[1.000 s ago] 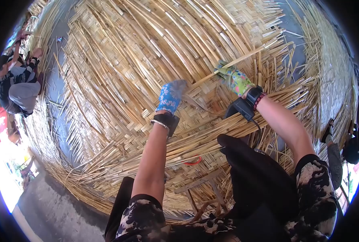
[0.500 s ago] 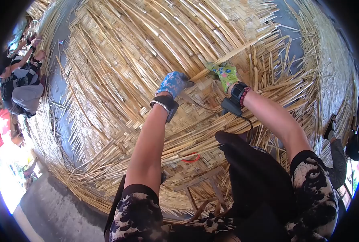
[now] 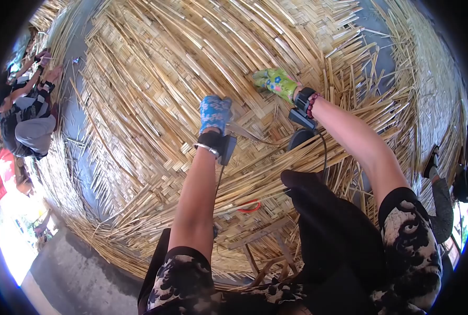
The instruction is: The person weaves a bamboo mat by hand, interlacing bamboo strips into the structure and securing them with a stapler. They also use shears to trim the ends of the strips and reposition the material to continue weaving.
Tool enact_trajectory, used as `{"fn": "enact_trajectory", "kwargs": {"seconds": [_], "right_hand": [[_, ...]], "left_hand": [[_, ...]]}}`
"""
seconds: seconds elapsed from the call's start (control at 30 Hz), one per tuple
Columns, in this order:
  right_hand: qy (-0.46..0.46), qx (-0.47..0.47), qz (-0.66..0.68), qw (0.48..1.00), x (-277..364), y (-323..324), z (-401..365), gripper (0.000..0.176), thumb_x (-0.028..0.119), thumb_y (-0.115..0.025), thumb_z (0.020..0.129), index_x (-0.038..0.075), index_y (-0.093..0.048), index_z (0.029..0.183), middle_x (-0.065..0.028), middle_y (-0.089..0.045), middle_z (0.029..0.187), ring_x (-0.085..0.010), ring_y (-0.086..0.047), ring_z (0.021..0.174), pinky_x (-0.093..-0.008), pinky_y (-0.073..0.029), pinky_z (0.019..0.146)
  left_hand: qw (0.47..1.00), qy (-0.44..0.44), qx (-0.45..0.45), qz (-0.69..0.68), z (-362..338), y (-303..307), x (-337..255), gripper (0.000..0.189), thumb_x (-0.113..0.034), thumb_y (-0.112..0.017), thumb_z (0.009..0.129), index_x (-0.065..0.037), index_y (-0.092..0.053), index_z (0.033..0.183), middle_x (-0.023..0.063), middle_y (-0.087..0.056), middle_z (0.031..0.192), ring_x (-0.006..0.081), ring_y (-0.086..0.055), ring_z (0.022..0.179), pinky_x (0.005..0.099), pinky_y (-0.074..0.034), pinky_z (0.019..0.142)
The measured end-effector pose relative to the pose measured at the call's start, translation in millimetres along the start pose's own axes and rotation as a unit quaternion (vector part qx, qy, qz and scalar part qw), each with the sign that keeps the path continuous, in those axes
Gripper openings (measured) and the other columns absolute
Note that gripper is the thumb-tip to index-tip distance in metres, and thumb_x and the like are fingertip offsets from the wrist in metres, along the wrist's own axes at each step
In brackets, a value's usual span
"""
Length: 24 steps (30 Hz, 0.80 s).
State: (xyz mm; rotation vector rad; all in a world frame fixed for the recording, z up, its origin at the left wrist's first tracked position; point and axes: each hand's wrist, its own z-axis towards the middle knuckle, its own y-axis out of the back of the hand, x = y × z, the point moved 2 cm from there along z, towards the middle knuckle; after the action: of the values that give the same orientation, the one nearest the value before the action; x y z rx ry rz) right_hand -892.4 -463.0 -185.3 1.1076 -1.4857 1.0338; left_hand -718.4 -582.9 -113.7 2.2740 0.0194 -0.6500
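Note:
A large woven reed mat (image 3: 255, 128) spreads under both my hands, with long split reed strips (image 3: 192, 63) running away from me over its far part. My left hand (image 3: 214, 112), in a blue flowered glove with a grey palm, rests on the mat at the near ends of these strips. Its fingers are curled in, and what they hold is hidden. Further right and slightly farther away, my right hand (image 3: 277, 83), in a green flowered glove, has its fingers closed over the reed strips at the weave's edge. A curved brownish strip (image 3: 252, 135) lies just right of my left wrist.
Loose reeds (image 3: 234, 184) lie in a band across the mat near my knees. A red loop (image 3: 248, 206) sits by a wooden stool (image 3: 265, 252). A dark shoe tip (image 3: 300, 139) shows under my right wrist. Another person (image 3: 32, 121) crouches at left; someone's leg (image 3: 440, 210) shows at right.
My hands have shifted left, the right one farther. The pale strip that stretched from between my hands to the upper right no longer shows there.

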Motion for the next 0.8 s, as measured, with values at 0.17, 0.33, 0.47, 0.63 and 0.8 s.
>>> {"fn": "enact_trajectory", "kwargs": {"seconds": [0.17, 0.33, 0.47, 0.63, 0.8], "right_hand": [[-0.022, 0.024, -0.356, 0.934, 25.6, -19.7, 18.5, 0.032, 0.022, -0.049, 0.075, 0.006, -0.053, 0.102, -0.0151, -0.051, 0.105, -0.0302, -0.048, 0.096, -0.0361, -0.037, 0.081], [-0.121, 0.044, -0.361, 0.924, 45.1, -23.3, 27.0, 0.053, 0.035, -0.059, 0.065, -0.001, -0.049, 0.103, -0.0221, -0.049, 0.103, -0.0339, -0.046, 0.096, -0.0373, -0.036, 0.081], [-0.158, 0.084, -0.404, 0.897, 51.8, -29.4, 28.4, 0.053, 0.037, -0.06, 0.064, 0.0, -0.051, 0.101, -0.0208, -0.05, 0.1, -0.033, -0.048, 0.093, -0.0362, -0.038, 0.078], [-0.036, 0.068, -0.405, 0.911, 47.0, -28.1, 29.2, 0.045, 0.034, -0.063, 0.064, -0.002, -0.053, 0.09, -0.0192, -0.051, 0.091, -0.0294, -0.049, 0.086, -0.0331, -0.038, 0.073], [-0.002, 0.302, -0.453, 0.839, 40.8, -30.0, 37.0, 0.04, 0.024, -0.047, 0.076, 0.004, -0.044, 0.111, -0.0133, -0.05, 0.084, -0.0255, -0.048, 0.08, -0.0301, -0.039, 0.072]], "left_hand": [[0.989, 0.046, 0.01, -0.142, -5.6, 6.5, -0.5, 0.021, -0.018, -0.058, 0.069, 0.002, -0.055, 0.069, 0.0106, -0.056, 0.056, 0.0213, -0.056, 0.05, 0.0309, -0.045, 0.049], [0.986, 0.049, 0.067, -0.143, 15.0, 1.8, 13.0, 0.024, -0.018, -0.06, 0.068, 0.004, -0.054, 0.075, 0.0132, -0.056, 0.06, 0.0226, -0.058, 0.057, 0.0306, -0.045, 0.054], [0.984, 0.038, 0.075, -0.159, 17.5, 7.4, 13.5, 0.011, -0.009, -0.055, 0.072, 0.002, -0.055, 0.075, 0.0073, -0.057, 0.065, 0.0154, -0.055, 0.054, 0.0257, -0.045, 0.048], [0.915, 0.033, 0.054, -0.398, -2.3, 0.6, 12.1, 0.011, -0.006, -0.055, 0.072, 0.001, -0.055, 0.081, 0.0058, -0.057, 0.072, 0.0137, -0.054, 0.059, 0.0248, -0.046, 0.051], [0.873, 0.051, 0.019, -0.485, -8.6, -1.5, 12.0, 0.013, -0.006, -0.053, 0.074, -0.001, -0.054, 0.086, 0.0044, -0.056, 0.074, 0.0126, -0.054, 0.061, 0.0244, -0.045, 0.051]]}}
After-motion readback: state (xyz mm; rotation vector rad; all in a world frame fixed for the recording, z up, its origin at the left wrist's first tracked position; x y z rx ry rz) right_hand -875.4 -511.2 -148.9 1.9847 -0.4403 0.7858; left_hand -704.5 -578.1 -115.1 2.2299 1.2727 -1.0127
